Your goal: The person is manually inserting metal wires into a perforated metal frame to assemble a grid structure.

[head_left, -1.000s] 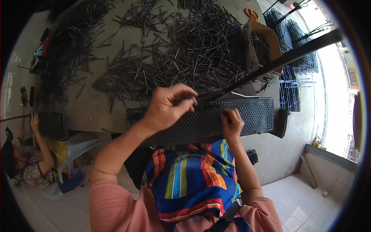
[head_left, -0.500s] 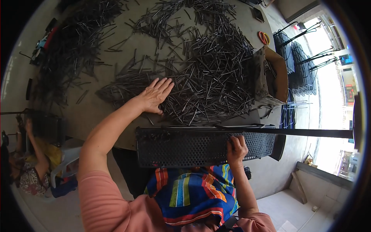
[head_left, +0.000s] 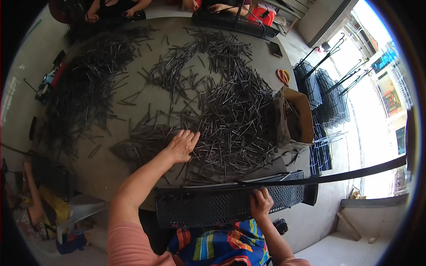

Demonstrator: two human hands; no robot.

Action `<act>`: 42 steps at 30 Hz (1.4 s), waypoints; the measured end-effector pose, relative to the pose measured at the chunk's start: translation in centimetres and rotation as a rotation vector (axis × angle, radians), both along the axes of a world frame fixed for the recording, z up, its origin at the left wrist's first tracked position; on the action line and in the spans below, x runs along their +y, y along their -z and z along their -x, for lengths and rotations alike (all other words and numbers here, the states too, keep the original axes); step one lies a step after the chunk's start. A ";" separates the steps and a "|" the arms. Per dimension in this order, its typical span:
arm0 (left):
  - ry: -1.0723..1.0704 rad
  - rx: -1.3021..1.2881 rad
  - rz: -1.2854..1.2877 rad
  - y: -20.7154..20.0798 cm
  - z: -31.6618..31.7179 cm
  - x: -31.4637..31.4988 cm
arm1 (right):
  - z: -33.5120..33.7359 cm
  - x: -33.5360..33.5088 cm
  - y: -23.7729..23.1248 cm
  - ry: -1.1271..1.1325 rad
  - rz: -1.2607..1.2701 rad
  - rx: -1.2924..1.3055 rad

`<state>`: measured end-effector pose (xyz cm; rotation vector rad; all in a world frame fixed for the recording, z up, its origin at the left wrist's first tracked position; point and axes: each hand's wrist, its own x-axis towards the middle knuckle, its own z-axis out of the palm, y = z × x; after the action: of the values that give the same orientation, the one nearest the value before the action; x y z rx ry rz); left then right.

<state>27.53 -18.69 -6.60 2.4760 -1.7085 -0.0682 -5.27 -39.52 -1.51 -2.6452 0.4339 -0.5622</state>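
In the head view, the left hand (head_left: 182, 146) lies over dark strips (head_left: 239, 104), bare counter (head_left: 102, 170) leftward, a box (head_left: 306, 117) rightward; the right hand (head_left: 261, 204) curls at the mesh tray (head_left: 199, 208) by the near edge. I cannot tell whether either grip holds anything.
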 end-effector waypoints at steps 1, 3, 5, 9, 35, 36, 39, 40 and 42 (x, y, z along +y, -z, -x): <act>0.003 -0.020 0.011 -0.2 0.3 -0.3 | 0.3 0.0 0.1 0.003 0.011 -0.020; 0.003 -0.075 -0.148 -0.6 1.1 -1.0 | 0.7 -0.3 0.2 0.027 0.025 0.013; -0.037 -0.105 -0.165 -0.8 2.1 -1.1 | 0.5 -0.2 -0.2 0.021 0.041 -0.002; -0.130 -0.347 -0.111 0.0 2.1 -2.0 | 0.4 -0.1 -0.1 0.029 0.048 0.011; -0.396 0.176 -0.003 -9.8 -1.3 -2.2 | 0.9 -0.7 0.2 0.021 0.030 -0.009; -0.452 0.253 0.109 -9.8 -1.8 -2.0 | 1.1 -0.7 0.3 0.025 0.031 0.010; -0.669 0.739 0.459 -8.3 -3.3 -1.4 | 1.2 -0.7 -0.1 0.027 0.030 0.009; -0.603 0.789 0.591 -7.3 -3.2 -1.0 | 1.3 -0.8 -0.1 0.035 0.033 0.010; -0.718 0.679 0.366 -5.2 -2.5 -0.8 | 1.0 -0.8 0.2 -0.020 0.036 -0.013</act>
<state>30.02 -19.50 -1.38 2.2466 -0.4846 -0.4160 -6.29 -40.35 -1.69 -2.6759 0.3967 -0.5864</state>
